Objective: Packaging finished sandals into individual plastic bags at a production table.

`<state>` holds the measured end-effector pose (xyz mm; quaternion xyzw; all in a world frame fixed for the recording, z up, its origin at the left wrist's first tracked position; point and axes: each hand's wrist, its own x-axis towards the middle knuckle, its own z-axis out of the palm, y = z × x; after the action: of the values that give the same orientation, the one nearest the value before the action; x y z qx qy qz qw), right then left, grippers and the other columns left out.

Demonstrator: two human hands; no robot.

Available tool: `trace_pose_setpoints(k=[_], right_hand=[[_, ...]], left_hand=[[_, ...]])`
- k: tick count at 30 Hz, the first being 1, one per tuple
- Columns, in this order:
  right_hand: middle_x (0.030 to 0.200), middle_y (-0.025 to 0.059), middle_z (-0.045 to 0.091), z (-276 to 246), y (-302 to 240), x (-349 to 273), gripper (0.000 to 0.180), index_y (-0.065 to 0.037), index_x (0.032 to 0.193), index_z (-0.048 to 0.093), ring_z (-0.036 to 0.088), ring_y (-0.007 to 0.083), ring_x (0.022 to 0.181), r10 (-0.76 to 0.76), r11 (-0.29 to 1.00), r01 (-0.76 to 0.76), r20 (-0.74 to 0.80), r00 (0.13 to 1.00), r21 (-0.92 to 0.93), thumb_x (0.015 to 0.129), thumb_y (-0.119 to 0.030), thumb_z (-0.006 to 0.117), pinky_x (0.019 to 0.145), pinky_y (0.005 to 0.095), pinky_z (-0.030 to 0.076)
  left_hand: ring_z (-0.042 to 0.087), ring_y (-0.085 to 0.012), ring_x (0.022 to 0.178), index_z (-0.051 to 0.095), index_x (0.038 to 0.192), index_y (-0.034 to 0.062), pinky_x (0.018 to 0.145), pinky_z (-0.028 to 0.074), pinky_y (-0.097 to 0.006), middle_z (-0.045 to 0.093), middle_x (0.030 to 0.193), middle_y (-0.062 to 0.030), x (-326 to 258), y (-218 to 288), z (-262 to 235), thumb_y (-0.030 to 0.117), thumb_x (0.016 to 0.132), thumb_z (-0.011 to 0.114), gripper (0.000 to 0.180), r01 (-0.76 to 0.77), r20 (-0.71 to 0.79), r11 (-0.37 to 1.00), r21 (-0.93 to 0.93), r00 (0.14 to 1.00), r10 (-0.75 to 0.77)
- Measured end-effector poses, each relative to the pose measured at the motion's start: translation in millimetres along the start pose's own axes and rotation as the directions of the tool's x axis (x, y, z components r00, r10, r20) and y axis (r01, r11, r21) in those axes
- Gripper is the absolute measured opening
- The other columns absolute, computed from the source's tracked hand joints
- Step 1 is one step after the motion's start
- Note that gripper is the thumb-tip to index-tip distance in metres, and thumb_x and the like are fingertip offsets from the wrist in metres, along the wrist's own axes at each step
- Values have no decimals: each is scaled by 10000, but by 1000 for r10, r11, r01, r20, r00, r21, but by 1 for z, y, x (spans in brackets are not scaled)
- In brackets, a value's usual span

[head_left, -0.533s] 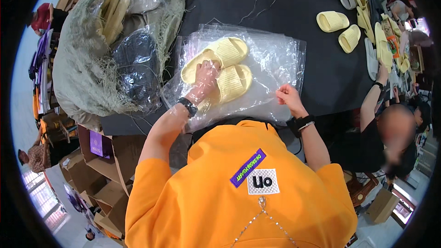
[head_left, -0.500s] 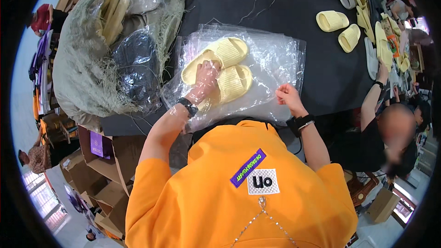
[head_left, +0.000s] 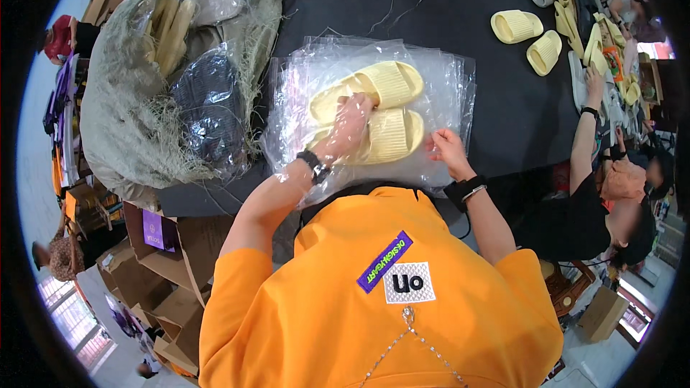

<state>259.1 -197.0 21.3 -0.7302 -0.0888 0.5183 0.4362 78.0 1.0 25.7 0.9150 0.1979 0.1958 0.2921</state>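
A pair of pale yellow slides (head_left: 394,135) lies side by side, toes to the right, over a stack of clear plastic bags (head_left: 442,86). My left hand (head_left: 352,123) is closed on the slides, its fingers at the inner edges of their straps. Shiny film shows around that hand and wrist; whether it covers the whole hand I cannot tell. My right hand (head_left: 448,152) is at the lower right edge of the bags, fingers bent and pinched on the film, just right of the nearer slide.
At left stands a frayed woven sack (head_left: 122,93) holding bagged footwear. Loose yellow slides (head_left: 544,53) lie at the right, beside a pile of more footwear. A co-worker's arm (head_left: 586,129) reaches into that pile. Cardboard boxes (head_left: 172,251) stand lower left; a thread (head_left: 392,11) lies on the dark table.
My left hand and the yellow slides have moved to the right, and the slides now point more directly rightward. My right hand has stayed nearly in place. The co-worker's hand has moved farther away.
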Motion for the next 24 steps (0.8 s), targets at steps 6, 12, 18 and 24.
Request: trace_pose_setpoints(k=[6, 12, 18, 24], right_hand=[[801, 47, 604, -8, 1, -15, 148, -58, 908, 523, 585, 109, 688, -127, 991, 121, -165, 978, -51, 909, -200, 483, 545, 237, 479], [796, 59, 602, -23, 22, -31, 134, -46, 909, 522, 600, 130, 669, -100, 976, 154, -305, 947, 157, 908, -173, 480, 533, 240, 483], [832, 50, 585, -17, 21, -28, 134, -52, 940, 511, 591, 130, 715, -70, 955, 174, -392, 918, 239, 912, -173, 463, 533, 245, 490], [846, 49, 596, -40, 15, -32, 157, -55, 980, 503, 579, 116, 725, -125, 960, 214, -408, 904, 180, 919, -196, 467, 544, 239, 486]], left_hand=[[477, -277, 953, 508, 1031, 85, 824, 348, -443, 499, 955, -106, -8, -17, 3, 66, 671, 566, 366, -74, 166, 960, 272, 986, 29], [475, -305, 978, 551, 1032, 87, 803, 366, -450, 524, 1040, -107, -62, -69, -31, 71, 635, 587, 399, -77, 130, 943, 325, 991, 36], [505, -341, 943, 583, 960, 42, 803, 405, -398, 568, 984, -143, -122, -102, -66, 35, 664, 549, 297, 97, -219, 971, 216, 974, -49], [590, -171, 929, 512, 1157, 2, 773, 499, -303, 579, 1063, -86, -97, -73, -153, 129, 879, 508, 306, 252, -415, 635, -730, 574, -705]])
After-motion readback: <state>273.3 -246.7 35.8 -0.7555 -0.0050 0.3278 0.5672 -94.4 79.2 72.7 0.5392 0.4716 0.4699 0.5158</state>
